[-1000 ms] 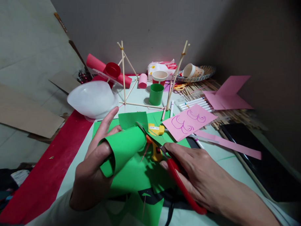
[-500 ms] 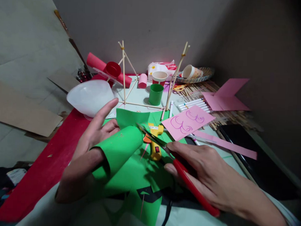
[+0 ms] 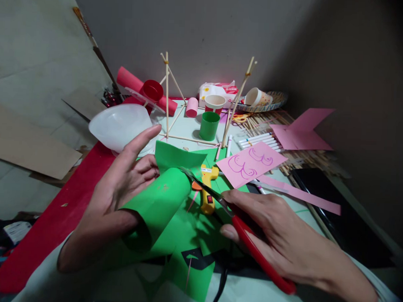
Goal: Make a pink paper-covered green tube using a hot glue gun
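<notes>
My left hand (image 3: 117, 192) holds a sheet of green paper (image 3: 163, 191) curled into a roll. One digit reaches inside the roll's near end, another points up past it, and the remaining fingers curl behind the paper. A flap of the same green sheet stands up at the far side. My right hand (image 3: 271, 228) grips red-handled scissors (image 3: 251, 245), their blades at the far end of the roll, by the flap. Whether the blades are fully closed is hard to tell. Just beyond the blades lies a yellow glue gun (image 3: 208, 202) on green paper.
Behind stand a wooden stick frame (image 3: 167, 97), a green cup (image 3: 209, 126) and a white-and-red paper cup (image 3: 215, 103). A translucent white bowl (image 3: 119, 126) sits at left. To the right are a pink drawn-on card (image 3: 252, 164), markers (image 3: 259, 140) and a black flat object (image 3: 338, 217).
The scissor tips have shifted slightly left along the green paper. My left hand has opened out a little and turned, and the flap now spreads farther right.
</notes>
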Demonstrator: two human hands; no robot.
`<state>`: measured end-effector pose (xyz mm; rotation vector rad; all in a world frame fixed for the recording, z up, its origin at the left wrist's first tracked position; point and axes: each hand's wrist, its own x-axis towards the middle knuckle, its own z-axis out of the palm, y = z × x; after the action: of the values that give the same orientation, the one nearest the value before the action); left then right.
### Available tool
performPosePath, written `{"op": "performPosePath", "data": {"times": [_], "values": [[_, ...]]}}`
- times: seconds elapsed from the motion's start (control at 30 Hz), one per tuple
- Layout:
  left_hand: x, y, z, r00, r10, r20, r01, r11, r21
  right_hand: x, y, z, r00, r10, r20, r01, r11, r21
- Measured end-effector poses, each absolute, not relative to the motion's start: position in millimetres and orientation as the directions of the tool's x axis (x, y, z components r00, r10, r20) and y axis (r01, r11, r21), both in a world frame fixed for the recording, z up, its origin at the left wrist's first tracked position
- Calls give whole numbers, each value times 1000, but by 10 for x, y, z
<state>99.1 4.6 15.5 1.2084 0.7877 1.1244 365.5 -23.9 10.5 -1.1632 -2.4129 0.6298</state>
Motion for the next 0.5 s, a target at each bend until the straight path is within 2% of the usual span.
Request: {"op": "performPosePath", "data": {"times": [0.2,0.33,0.5], "values": [[958,44,215,242,970,37,-177,7,984,3661,-257,70,-596,790,146,595,556,-580],[971,102,193,186,981,49,-247,-2,969,3674,-254,69,-595,787,162,568,554,-608],[914,172,192,248,969,21,-326,63,943,3649,-250,127,-578,809,107,599,509,-618]]}}
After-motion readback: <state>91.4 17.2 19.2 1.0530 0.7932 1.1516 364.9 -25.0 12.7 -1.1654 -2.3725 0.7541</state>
